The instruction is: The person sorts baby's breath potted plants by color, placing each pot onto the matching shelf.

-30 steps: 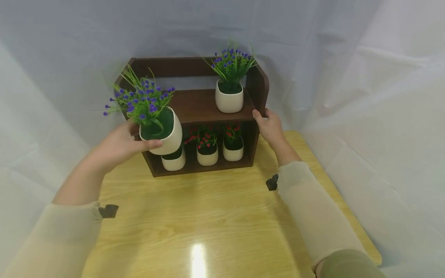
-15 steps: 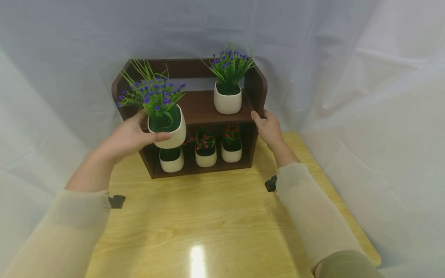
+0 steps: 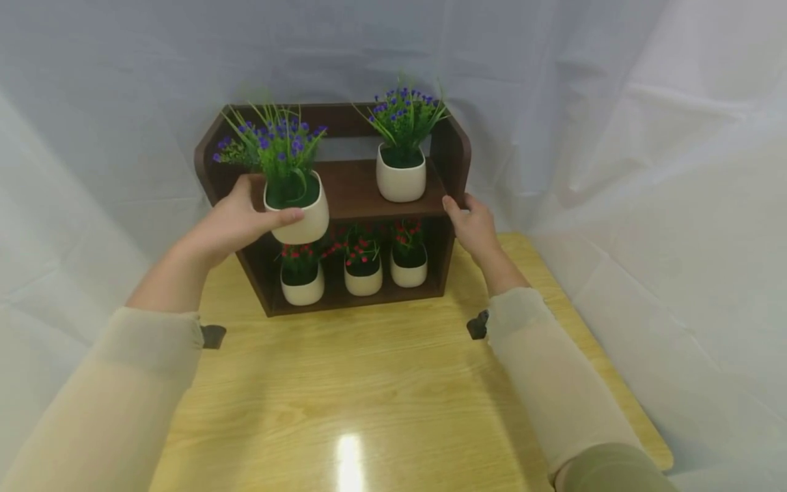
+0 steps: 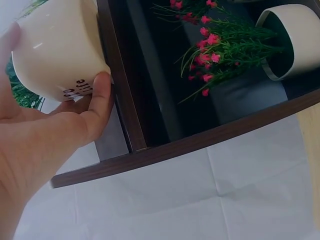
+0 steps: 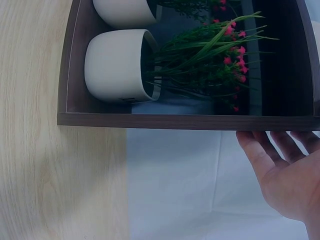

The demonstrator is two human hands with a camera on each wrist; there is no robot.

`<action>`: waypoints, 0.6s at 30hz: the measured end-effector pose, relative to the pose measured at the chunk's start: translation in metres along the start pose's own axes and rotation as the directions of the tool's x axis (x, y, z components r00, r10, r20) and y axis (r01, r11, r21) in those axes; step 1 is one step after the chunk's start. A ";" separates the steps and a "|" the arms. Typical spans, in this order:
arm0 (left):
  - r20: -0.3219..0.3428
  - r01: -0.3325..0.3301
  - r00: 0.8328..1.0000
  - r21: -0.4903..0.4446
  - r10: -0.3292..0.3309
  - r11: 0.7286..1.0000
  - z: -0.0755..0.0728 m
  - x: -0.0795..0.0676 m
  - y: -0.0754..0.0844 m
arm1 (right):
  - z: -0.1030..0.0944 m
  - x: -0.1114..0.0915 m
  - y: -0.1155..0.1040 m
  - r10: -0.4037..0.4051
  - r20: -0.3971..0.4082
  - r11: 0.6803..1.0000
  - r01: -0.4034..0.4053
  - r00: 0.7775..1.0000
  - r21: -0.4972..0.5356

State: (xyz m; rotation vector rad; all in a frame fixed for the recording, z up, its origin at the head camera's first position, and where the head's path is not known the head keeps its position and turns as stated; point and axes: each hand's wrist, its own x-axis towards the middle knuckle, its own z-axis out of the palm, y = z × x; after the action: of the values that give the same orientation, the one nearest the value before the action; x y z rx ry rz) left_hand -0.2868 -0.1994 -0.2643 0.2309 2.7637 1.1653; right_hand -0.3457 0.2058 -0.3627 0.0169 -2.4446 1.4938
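My left hand [image 3: 236,215] grips a white pot [image 3: 304,222] holding purple-flowered greenery [image 3: 279,147], with the thumb across its front. The pot is nearly upright at the left front of the dark wooden shelf unit [image 3: 350,188], overlapping the upper board. The left wrist view shows fingers [image 4: 102,92] under the lettered pot, close by the board. My right hand [image 3: 476,225] holds the unit's right side panel, with the thumb near its front edge. Fingertips meet its outer face in the right wrist view; the thumb is out of frame there.
A second purple-flowered pot [image 3: 401,179] stands at the right of the upper shelf. Below are 3 white pots with red flowers, including the middle pot [image 3: 363,277]. The unit stands on a wooden table [image 3: 344,369], with white sheeting [image 3: 553,102] behind and beside it.
My left hand has carried the purple-flowered pot right and upward and levelled it, uncovering the lower left pot's red flowers. My right hand stays on the panel.
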 end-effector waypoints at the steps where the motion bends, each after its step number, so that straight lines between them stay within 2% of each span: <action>1: -0.001 0.000 1.000 -0.006 0.000 1.000 0.000 0.001 0.001 | 0.000 0.000 0.000 -0.004 0.000 1.000 0.004 1.000 0.000; 6: -0.011 -0.014 1.000 -0.008 0.014 1.000 0.000 0.006 0.003 | 0.000 -0.001 0.000 -0.015 0.000 1.000 0.015 1.000 0.009; 13: -0.005 -0.068 0.998 -0.019 0.068 0.997 0.001 0.019 0.004 | 0.001 0.000 0.000 -0.002 0.007 1.000 0.002 1.000 -0.007; 18: 0.017 -0.029 0.999 -0.016 0.030 0.999 -0.001 0.027 0.004 | 0.000 -0.001 -0.001 0.012 0.002 1.000 -0.012 1.000 -0.013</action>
State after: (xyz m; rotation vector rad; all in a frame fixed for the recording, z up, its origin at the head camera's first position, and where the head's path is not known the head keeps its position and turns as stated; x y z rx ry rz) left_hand -0.3132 -0.1925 -0.2623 0.2796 2.7448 1.1853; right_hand -0.3451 0.2053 -0.3624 0.0017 -2.4603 1.4840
